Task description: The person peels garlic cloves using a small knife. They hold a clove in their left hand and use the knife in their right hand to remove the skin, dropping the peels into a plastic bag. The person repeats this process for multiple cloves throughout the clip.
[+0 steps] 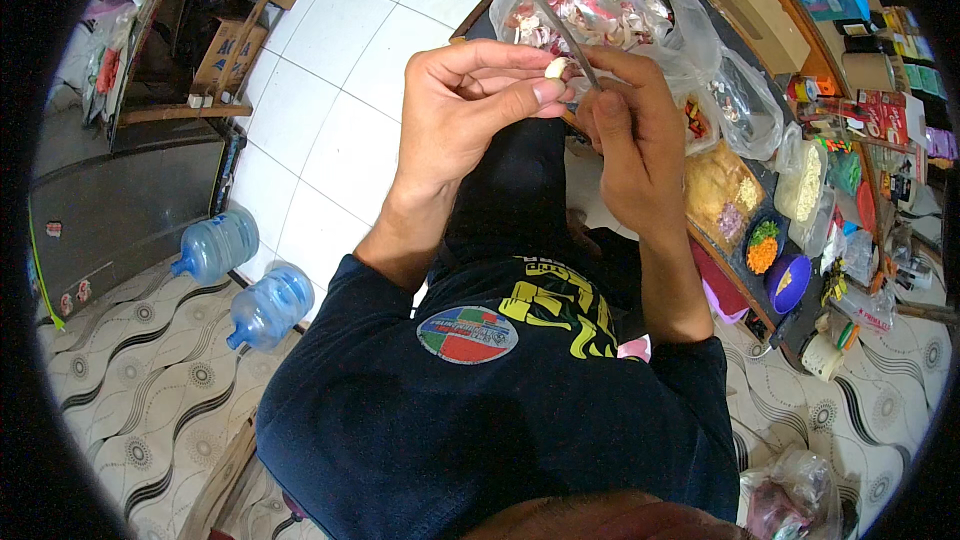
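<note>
Between the thumb and fingers of my left hand (pixel 472 97) is a pale garlic clove (pixel 556 68), with what looks like reddish skin at its right side. My right hand (pixel 637 135) grips a knife (pixel 551 11) whose blade points up and away from me, close beside the clove. The knife's handle is hidden inside my fist. Just beyond both hands, a clear plastic bag (pixel 682 22) lies spread on the dark table, holding a heap of papery garlic and onion peelings (pixel 592 19).
At right, a wooden cutting board (pixel 709 191) carries chopped piles. Beside it are a blue dish with chopped greens and orange bits (pixel 762 255), a purple bowl (pixel 796 277) and a plastic container (pixel 791 191). Two water jugs (pixel 217 244) lie on the floor at left.
</note>
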